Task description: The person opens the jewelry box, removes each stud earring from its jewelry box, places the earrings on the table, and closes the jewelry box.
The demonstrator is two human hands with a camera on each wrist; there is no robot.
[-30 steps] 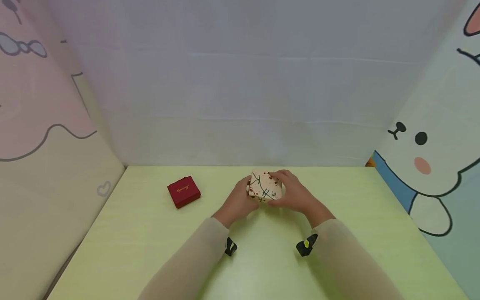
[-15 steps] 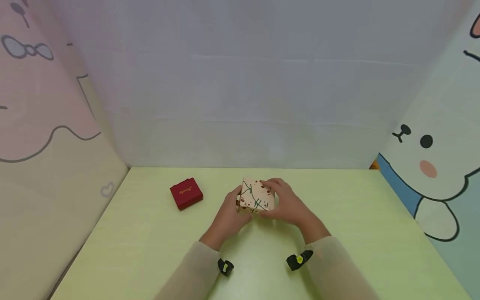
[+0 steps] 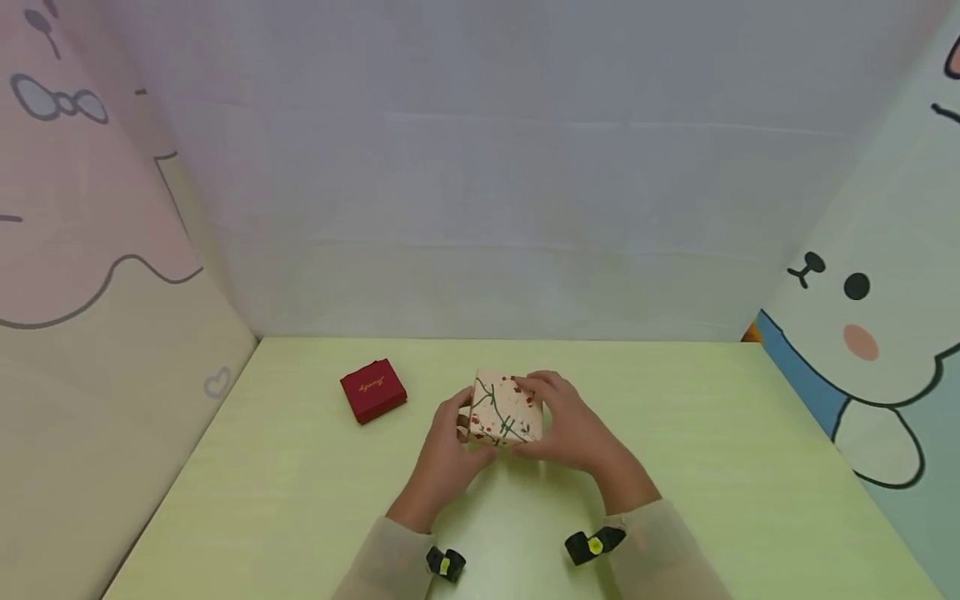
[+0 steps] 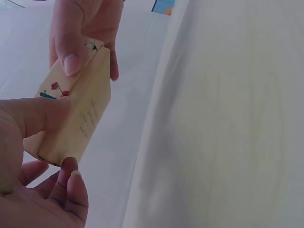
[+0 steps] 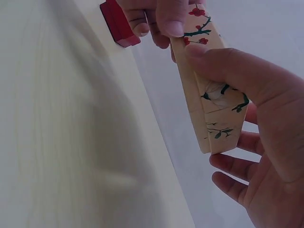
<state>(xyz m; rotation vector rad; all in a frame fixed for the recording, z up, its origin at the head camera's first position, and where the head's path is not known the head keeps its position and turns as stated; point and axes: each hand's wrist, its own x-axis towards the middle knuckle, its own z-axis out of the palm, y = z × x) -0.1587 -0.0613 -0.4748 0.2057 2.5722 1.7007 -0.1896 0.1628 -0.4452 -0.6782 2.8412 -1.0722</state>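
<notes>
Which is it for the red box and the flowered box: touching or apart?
Apart. The head view shows it: a strip of tabletop is visible between the red box, on the left, and the flowered box.

The box (image 3: 505, 408) was cream, printed with dark green branches and small red blossoms; one plain face bore faint lines of writing, too small to read. It looked closed, a stepped seam running along its side. It sat between the two hands above the table (image 3: 262, 467), patterned face up, the left hand (image 3: 445, 454) gripping its left side and the right hand (image 3: 573, 429) its right.
</notes>
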